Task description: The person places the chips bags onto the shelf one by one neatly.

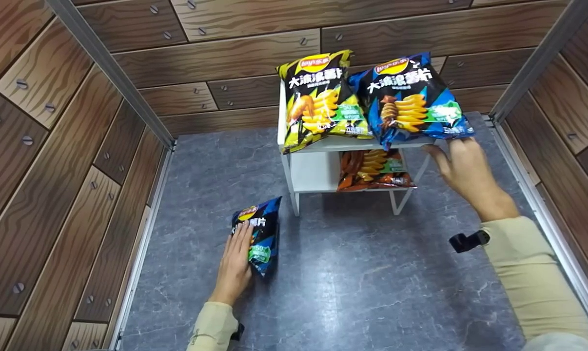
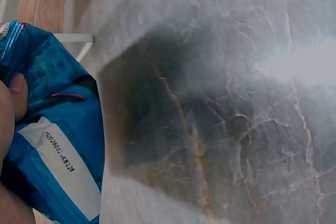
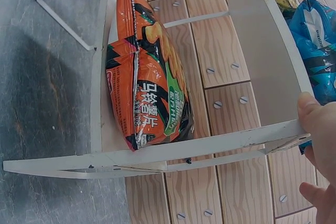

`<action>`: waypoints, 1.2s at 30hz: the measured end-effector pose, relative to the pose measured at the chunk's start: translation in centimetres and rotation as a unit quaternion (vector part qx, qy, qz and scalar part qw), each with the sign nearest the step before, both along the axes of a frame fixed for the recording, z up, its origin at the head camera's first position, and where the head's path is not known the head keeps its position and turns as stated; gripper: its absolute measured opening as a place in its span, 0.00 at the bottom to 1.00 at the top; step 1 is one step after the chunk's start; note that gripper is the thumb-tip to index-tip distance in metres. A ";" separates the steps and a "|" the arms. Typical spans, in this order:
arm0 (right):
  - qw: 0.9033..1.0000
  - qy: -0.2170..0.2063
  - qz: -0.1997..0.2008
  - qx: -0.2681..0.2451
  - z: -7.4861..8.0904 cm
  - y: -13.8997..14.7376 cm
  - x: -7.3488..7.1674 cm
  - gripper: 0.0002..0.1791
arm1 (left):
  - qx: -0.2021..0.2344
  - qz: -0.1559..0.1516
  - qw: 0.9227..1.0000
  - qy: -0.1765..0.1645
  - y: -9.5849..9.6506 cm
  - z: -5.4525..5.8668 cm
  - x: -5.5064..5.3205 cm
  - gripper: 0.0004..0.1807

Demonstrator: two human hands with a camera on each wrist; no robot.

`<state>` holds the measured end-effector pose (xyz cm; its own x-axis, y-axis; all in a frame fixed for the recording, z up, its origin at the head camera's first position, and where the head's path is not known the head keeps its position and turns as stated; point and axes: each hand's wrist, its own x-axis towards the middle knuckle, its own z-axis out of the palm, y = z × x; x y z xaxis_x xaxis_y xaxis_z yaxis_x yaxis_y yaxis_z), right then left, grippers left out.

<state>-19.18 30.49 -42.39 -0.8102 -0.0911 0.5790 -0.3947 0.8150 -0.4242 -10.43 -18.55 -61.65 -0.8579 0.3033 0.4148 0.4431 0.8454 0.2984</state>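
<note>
In the head view my left hand [image 1: 236,256] holds a blue and black bag of potato chips [image 1: 262,234] above the floor, left of a white two-tier shelf [image 1: 313,170]. The left wrist view shows the thumb [image 2: 19,95] pressed on the bag's blue back [image 2: 58,77], beside a white date strip. My right hand [image 1: 469,165] grips the shelf's upper right corner, its thumb on the frame. Above that hand, another blue bag of chips [image 1: 406,102] lies on the top tier, next to a yellow bag [image 1: 321,102].
An orange bag of chips [image 3: 149,77] lies on the lower tier. Wood-pattern panels [image 1: 113,195] with metal edge rails stand left, right and behind the shelf. Grey marbled floor [image 1: 333,278] spreads in front of it.
</note>
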 end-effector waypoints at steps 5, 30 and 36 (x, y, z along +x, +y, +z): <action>1.000 -0.003 0.002 -0.001 0.0 0.0 0.0 0.22 | 0.032 -0.018 0.999 0.021 -0.3 1.0 0.8 0.47; 1.000 0.004 0.011 -0.008 0.1 -0.1 0.0 0.19 | 0.024 -0.136 0.990 0.038 1.9 6.3 2.0 0.49; 1.000 0.003 0.007 -0.003 0.1 -0.1 0.0 0.21 | 0.020 -0.156 0.986 0.048 3.0 7.3 1.8 0.50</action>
<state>-19.18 30.38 -42.27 -0.8050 -0.0987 0.5850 -0.4093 0.8062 -0.4272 -8.67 -15.57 -54.35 -0.6809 0.5285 0.5070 0.7082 0.6516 0.2718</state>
